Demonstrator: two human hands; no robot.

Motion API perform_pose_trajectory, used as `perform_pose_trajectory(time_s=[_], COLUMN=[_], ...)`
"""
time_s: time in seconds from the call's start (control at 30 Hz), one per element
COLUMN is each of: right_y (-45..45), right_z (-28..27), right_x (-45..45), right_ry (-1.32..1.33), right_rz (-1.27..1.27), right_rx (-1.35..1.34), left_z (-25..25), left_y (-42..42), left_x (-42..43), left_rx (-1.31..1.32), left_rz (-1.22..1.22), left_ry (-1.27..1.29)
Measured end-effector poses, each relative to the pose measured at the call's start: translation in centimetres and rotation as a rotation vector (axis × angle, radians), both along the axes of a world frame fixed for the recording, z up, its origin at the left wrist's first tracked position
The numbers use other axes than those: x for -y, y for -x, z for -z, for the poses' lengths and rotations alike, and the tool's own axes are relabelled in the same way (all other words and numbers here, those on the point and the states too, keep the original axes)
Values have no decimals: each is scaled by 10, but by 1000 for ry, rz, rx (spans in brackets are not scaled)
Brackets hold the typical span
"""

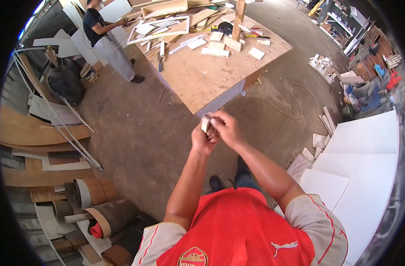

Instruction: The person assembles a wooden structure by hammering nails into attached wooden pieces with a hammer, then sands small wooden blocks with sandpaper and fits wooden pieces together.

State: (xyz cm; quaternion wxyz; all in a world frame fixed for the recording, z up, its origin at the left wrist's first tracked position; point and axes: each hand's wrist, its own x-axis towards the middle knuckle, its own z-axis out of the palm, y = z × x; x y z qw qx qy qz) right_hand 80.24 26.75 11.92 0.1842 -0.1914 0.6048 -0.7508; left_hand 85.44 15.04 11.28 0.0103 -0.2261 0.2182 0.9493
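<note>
My left hand [202, 141] is closed around a small pale flat piece [205, 124], held up in front of my chest. What the piece is made of is too small to tell. My right hand [227, 129] meets the left one, its fingers bent and pressed against the top and side of the same piece. Part of the piece is hidden behind my fingers. Both hands are just short of the near corner of the wooden worktable [198, 91].
Wood offcuts [215, 52], a white frame [184, 25] and a blue-handled tool [160, 65] lie on the worktable. A co-worker [107, 42] stands at its left side. Rolled sheets [96, 190] are stacked at left; white panels [362, 146] lean at right. A cord [295, 116] crosses the floor.
</note>
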Motion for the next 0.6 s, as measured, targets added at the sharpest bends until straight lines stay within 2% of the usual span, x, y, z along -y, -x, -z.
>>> perform_pose_trajectory(time_s=[0.03,0.07,0.13,0.17,0.27,0.3,0.4,0.43,0.53,0.6], right_y=[14,14,0,-2,7,14,0,-6,16,23], right_z=[9,17,-14,-4,-20,-20,-25,-31,-28,-33], right_x=[7,2,-3,-1,-1,1,2,3,4,4], right_ry=[-97,-152,-258,-293,-332,-332,-357,-359,-456,-517], right_rz=[166,94,-53,-38,70,92,-108,-56,59,35], right_rx=[-366,-307,-205,-440,-561,-484,-388,-650,-635,-543], left_z=[-6,-7,-3,14,-9,-10,2,3,-1,-10], left_y=[-2,-3,-6,-3,-11,-11,-7,-6,-10,-12], left_x=[-2,-2,0,5,4,3,5,9,9,8], left_rx=[8,8,12,1,-74,-76,8,-4,-119,-48], left_rz=[-2,-5,-44,-42,27,19,-63,-43,7,-10], left_ry=[-9,-7,13,-27,10,-14,11,15,46,51])
